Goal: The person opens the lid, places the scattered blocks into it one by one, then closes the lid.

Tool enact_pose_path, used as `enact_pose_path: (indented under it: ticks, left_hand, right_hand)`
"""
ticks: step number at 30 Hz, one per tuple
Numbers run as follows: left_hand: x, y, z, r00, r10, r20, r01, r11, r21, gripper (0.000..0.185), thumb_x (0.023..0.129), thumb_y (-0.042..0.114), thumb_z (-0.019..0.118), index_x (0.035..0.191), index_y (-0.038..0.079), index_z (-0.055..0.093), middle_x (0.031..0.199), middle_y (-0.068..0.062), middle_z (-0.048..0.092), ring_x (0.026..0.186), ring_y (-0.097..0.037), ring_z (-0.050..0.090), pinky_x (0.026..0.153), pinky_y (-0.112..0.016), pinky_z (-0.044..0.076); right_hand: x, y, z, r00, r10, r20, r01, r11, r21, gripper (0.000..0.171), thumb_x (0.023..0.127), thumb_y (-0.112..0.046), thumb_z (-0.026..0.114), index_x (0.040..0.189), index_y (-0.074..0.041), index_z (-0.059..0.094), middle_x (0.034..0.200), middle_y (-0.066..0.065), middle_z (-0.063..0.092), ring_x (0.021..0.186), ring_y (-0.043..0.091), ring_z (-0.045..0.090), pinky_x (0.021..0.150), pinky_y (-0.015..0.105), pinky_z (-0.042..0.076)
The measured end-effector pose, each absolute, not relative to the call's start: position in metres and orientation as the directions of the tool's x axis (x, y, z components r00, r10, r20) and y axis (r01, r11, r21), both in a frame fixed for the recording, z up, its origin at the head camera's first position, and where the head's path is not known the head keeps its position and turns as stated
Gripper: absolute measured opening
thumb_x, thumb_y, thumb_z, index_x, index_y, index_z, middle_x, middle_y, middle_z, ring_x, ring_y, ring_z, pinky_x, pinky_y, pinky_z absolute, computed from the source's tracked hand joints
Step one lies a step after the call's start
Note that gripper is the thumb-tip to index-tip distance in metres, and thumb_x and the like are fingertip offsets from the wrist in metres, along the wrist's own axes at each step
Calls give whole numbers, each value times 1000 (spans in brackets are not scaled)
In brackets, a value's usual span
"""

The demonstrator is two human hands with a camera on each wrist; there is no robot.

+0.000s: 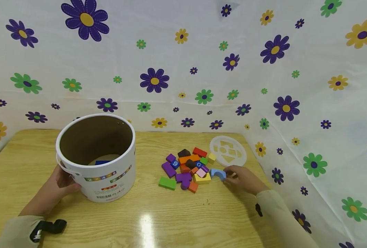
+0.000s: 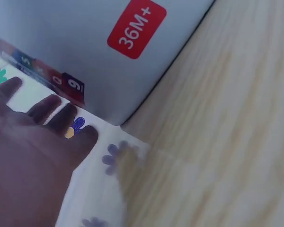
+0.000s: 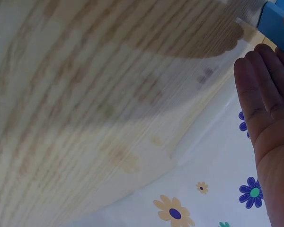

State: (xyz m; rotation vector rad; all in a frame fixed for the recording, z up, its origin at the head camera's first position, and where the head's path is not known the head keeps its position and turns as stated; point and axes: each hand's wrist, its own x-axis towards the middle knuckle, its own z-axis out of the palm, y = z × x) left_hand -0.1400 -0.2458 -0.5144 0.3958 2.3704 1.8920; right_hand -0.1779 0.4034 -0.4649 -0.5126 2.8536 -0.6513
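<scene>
A white bucket [image 1: 121,184] printed with numbers stands on the left of the table, with something blue [image 1: 102,162] at its bottom. My left hand [image 1: 56,186] lies against the bucket's left side below the rim, near the thin handle [image 1: 66,167]. In the left wrist view its fingers stretch loosely along the printed wall. On the right, my right hand [image 1: 243,179] pinches one end of a blue arch block [image 1: 217,171] between thumb and fingers. That arch borders the pile of coloured blocks, close to a yellow block [image 1: 203,178].
Purple, orange, red and dark blocks lie heaped at the table's centre right, with a green block [image 1: 167,183] at the near left. Behind my right hand lies a white oval plate [image 1: 241,156] with shaped cutouts. Flowered cloth [image 1: 183,62] hangs behind and along the right.
</scene>
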Motion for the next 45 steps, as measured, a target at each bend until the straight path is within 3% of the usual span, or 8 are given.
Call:
enact_pose_path:
  ticks: [4,10,16,23,30,37,40,45]
  left_hand:
    - [-140,-244,-509,-963,240,122,180,233,956,93,104,13,64,164,39,-2,172,1,6,156,-8,12,107,0,24]
    - [-140,-240,-506,-965,222,139,204,304,931,88,105,19,63,165,36,2,169,-8,15,148,1,24,105,0,28]
    - [-140,-238,-501,-965,201,167,222,295,929,92,102,15,67,164,40,4,162,-1,25,140,2,32,103,-3,34]
    - [-136,-234,-497,-965,193,180,235,319,918,100,98,11,73,164,39,3,162,-5,25,137,0,33,101,-2,35]
    - [-134,-227,-492,-965,177,194,243,324,914,111,92,5,78,164,40,2,161,-5,26,135,0,33,98,-1,32]
    - [-132,-222,-488,-962,160,220,263,340,903,115,89,4,81,164,39,2,159,-9,27,136,-4,34,98,0,29]
    - [-132,-221,-487,-964,148,223,262,350,899,113,89,4,81,165,37,3,158,-10,29,136,-7,35,101,-3,28]
    - [-131,-222,-490,-970,136,202,239,386,891,107,92,10,79,165,35,4,157,-14,30,129,5,35,101,-4,28]
  right_hand:
    - [-174,405,-467,-932,-359,-43,-292,816,-499,20,98,-15,73,117,-8,71,114,6,72,105,27,70,91,43,61]
    - [-170,410,-467,-938,-337,82,-324,767,-554,20,97,-7,71,117,-5,70,111,8,73,101,30,71,90,46,61]
    - [-169,408,-465,-944,-268,192,-330,761,-558,22,96,-12,75,117,-7,70,108,5,72,101,29,70,94,53,58]
    - [-172,386,-454,-927,-186,325,-344,765,-545,27,92,-9,77,117,-2,69,113,13,72,104,33,71,92,51,60]
    - [-180,361,-446,-862,-166,478,-429,742,-515,27,89,-5,79,114,-2,69,111,12,72,100,35,72,90,49,60]
    - [-186,337,-437,-841,-159,518,-468,693,-548,26,89,-4,80,112,-3,71,110,11,73,99,32,71,90,52,60]
    - [-189,330,-434,-828,-158,538,-489,672,-556,26,88,-2,80,112,-2,71,109,11,73,99,32,71,91,50,59]
    - [-192,316,-431,-807,-167,567,-520,657,-546,26,88,-2,80,112,-4,69,109,9,71,100,30,70,94,37,59]
